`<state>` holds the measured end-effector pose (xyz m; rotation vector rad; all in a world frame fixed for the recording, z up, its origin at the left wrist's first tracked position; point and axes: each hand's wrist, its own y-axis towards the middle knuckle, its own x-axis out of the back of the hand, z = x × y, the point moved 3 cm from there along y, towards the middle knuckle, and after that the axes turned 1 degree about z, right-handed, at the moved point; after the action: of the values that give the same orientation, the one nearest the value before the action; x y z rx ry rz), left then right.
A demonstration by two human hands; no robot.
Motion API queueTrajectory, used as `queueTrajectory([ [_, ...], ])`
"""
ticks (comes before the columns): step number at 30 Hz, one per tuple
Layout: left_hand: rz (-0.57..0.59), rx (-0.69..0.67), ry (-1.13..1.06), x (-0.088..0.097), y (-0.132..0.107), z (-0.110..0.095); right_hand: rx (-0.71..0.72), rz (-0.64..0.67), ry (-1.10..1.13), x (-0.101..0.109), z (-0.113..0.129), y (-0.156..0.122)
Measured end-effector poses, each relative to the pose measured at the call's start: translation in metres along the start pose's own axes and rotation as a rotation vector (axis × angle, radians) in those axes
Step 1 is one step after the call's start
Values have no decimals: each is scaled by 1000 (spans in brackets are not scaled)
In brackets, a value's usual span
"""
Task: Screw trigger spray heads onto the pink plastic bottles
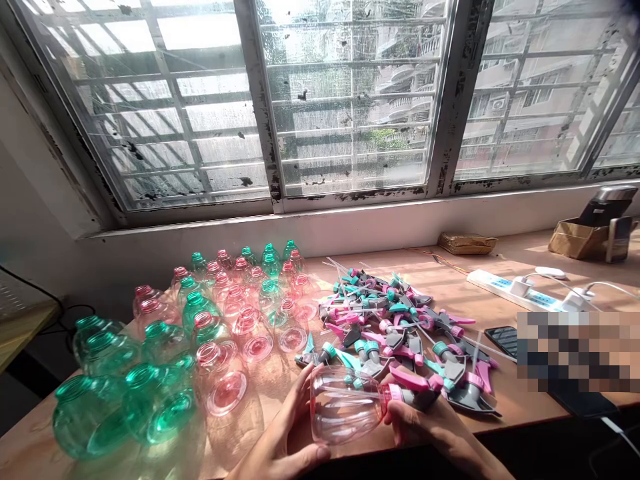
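Note:
My left hand is curved around the base end of a clear pink plastic bottle, which lies on its side just above the table's front edge. A pink and grey trigger spray head sits at the bottle's neck, its tube running inside the bottle. My right hand is closed around the collar where spray head and neck meet. Whether the collar is tight, I cannot tell. Just beyond lies a heap of loose spray heads in pink, teal and grey.
Several open pink bottles and green bottles stand upright at the left. On the right are a power strip with chargers, a phone, a brown packet and a cardboard box. A barred window runs behind the table.

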<state>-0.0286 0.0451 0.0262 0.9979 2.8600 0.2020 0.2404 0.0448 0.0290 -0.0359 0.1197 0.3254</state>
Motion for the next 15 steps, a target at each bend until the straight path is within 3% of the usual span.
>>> queueTrajectory([
  [15,-24,16,14,0,0,-1,-23,10,-4,3,-7,2],
])
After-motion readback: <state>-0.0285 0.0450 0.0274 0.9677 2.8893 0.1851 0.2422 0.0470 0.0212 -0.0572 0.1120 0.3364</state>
